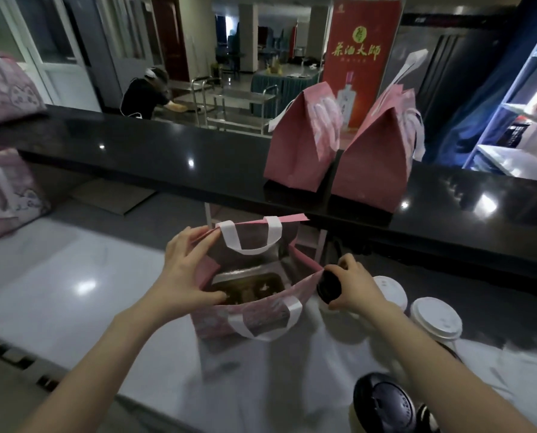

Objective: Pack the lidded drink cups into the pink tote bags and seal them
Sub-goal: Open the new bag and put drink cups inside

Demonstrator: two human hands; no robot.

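Our left hand [182,270] rests on the left edge of the open pink bag [248,310]. Its fingers are spread wide to hold the mouth open. Our right hand [354,285] has its fingers curled round the black-lid cup [329,286]. The cup is tipped on its side, just beside the bag's right edge, and not inside yet.

We think the next bit needs care. We should turn the cup upright first, so nothing spills. Then we lift it over the edge and lower it straight down. The bottom of the bag looks brown and dim, and we cannot tell if it has holes for cups. We should keep the white handle [254,242] out of the way.

Two white-lid cups [436,320] wait on the worktop [73,276]. Two closed bags [376,164] stand behind.
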